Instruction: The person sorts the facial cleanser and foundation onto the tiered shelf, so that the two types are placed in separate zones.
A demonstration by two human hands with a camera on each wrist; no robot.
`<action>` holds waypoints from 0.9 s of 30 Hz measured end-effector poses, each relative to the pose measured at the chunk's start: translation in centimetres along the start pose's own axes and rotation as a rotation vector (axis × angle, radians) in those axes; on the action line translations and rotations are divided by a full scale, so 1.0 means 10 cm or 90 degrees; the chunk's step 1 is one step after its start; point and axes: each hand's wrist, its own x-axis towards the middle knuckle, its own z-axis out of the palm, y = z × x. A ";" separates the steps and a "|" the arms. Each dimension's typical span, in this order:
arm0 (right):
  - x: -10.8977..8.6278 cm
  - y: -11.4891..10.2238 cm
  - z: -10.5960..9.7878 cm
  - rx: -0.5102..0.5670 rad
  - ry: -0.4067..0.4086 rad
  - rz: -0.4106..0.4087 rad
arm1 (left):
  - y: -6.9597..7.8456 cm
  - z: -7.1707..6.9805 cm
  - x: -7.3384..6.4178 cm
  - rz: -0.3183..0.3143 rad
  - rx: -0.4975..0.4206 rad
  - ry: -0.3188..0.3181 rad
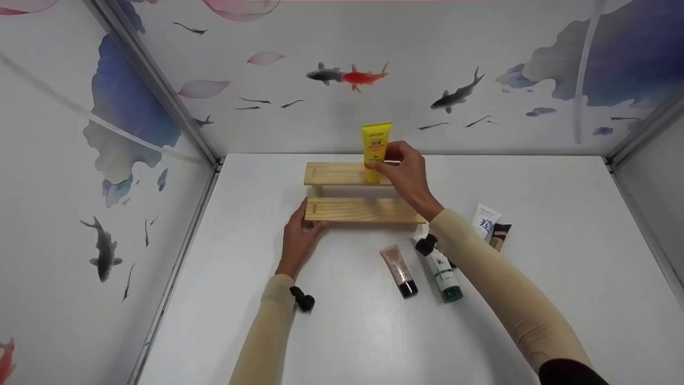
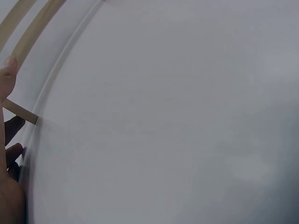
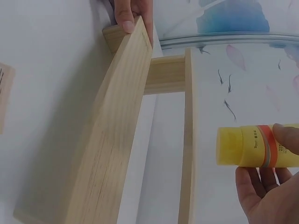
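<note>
A two-tier wooden rack (image 1: 368, 209) stands toward the back of the white table. My left hand (image 1: 302, 238) grips the left end of its lower step, thumb at the front edge; the right wrist view shows these fingers (image 3: 125, 18) around the board's end. In my right hand (image 1: 409, 174) is a yellow squeeze tube (image 1: 376, 140), pinched between thumb and fingers. It stands upright with its yellow cap (image 3: 229, 145) downward, over the upper step (image 1: 336, 174). A gap shows between cap and step in the right wrist view.
In front of the rack lie a pinkish tube with a black cap (image 1: 398, 270) and a white tube with a green cap (image 1: 443, 275). Farther right, partly behind my right sleeve, are a white tube (image 1: 485, 219) and a brown tube (image 1: 499, 236). Patterned walls (image 1: 363, 117) enclose the table.
</note>
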 end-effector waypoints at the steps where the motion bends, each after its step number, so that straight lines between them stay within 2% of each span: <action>1: 0.01 -0.01 0.02 0.001 0.000 -0.002 | 0.00 0.00 0.00 -0.001 -0.001 0.000; 15: 0.09 -0.05 0.25 0.021 -0.016 0.009 | 0.03 0.03 0.01 -0.040 0.014 -0.007; 27: 0.12 -0.11 0.49 0.030 -0.028 0.012 | 0.00 0.01 0.00 -0.031 0.002 -0.011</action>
